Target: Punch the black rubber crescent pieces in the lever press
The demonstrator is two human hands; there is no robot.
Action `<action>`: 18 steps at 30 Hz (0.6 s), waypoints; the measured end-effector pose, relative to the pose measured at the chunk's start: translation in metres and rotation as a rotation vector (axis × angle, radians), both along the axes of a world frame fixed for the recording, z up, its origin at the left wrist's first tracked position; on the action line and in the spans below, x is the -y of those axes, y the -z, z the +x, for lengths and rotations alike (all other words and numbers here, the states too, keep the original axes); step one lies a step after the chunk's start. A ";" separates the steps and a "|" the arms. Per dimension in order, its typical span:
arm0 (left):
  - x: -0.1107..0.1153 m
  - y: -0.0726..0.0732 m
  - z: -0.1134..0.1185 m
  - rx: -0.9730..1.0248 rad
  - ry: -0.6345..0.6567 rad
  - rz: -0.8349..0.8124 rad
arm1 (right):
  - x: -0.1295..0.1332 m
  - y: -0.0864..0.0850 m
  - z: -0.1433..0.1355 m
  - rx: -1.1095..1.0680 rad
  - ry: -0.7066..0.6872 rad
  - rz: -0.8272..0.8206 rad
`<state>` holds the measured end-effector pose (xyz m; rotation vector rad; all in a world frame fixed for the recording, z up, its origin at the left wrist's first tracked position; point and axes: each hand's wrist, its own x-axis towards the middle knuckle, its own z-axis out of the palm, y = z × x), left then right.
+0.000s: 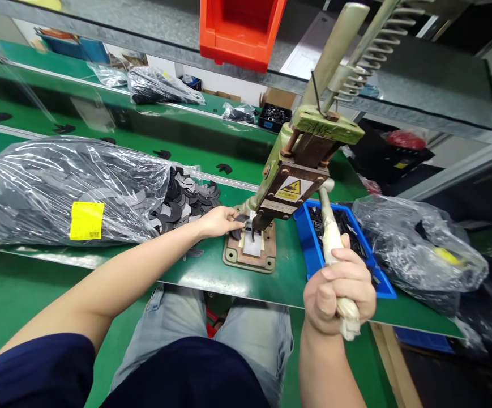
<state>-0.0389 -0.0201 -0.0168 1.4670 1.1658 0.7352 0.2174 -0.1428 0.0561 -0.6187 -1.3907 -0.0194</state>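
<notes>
A green hand press (290,190) with a warning label stands on the green table. Its wrapped lever (331,241) slants down to the right, and my right hand (341,289) is closed round it. My left hand (222,222) pinches a dark flat piece (241,218) at the press base (252,262), just under the ram. Left of the press lies a pile of grey and black curved pieces (186,201), spilling from a clear plastic bag (67,190) with a yellow label.
Right of the press sits a blue tray (384,283) of black parts, beside another plastic bag (424,249). An orange bin (241,34) hangs over the front edge of the grey shelf (432,85). Black pieces are scattered on the green belt (135,130) behind.
</notes>
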 end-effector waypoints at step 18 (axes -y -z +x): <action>-0.015 0.002 0.013 -0.002 0.037 -0.150 | -0.001 -0.001 -0.004 -0.024 0.020 0.008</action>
